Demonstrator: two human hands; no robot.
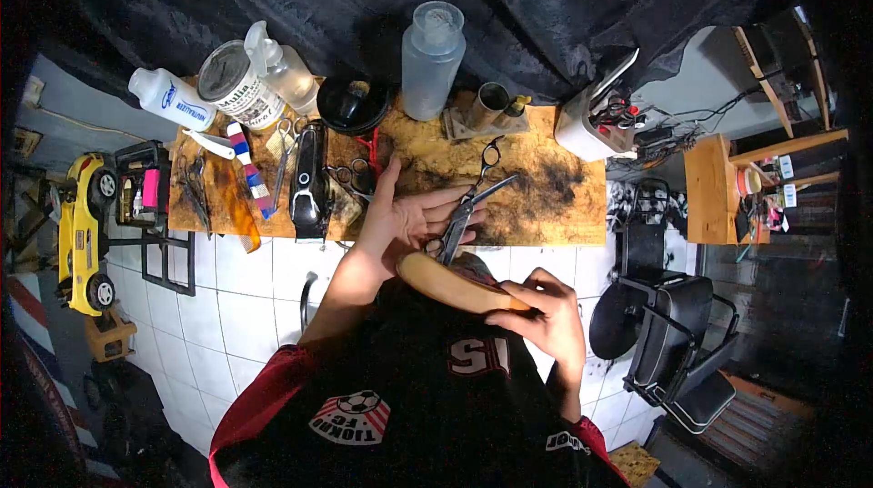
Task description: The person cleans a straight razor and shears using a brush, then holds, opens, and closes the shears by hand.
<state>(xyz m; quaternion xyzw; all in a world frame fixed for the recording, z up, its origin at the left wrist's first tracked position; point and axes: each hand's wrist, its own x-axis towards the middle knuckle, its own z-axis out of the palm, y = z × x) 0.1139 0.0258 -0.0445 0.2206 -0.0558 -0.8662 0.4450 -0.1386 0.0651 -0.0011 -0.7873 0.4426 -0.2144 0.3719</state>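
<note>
Far to the left of both hands, a yellow toy car (84,233) stands tilted in view, with a black rack (145,188) just to its right. Beyond and to the left of the left hand, a white bottle (175,99), a white tub (244,86) and a spray bottle (289,79) stand in a row along the back of the wooden table (550,222). Nearer the left hand, on its left side, lie an amber comb (238,215) and a black hair clipper (309,181), the clipper being the closer of the two. A black bowl (353,115) sits behind that hand.

The left hand (409,215) is spread palm up at the table's front edge, thumb raised and fingers not curled round anything. Scissors (461,213), their blades parted, lie across its fingers. Just below that palm is a curved wooden brush (455,284), reaching across to the right hand (550,313), whose thumb and fingers are closed on its right end.

Straight beyond the scissors stands a tall clear bottle (433,65), and to its right a cup (492,100). Beyond the right hand and further right is a white bin (593,124) with tools in it. Well to the right of that hand stands a black chair (677,329) on the tiled floor (245,292).
</note>
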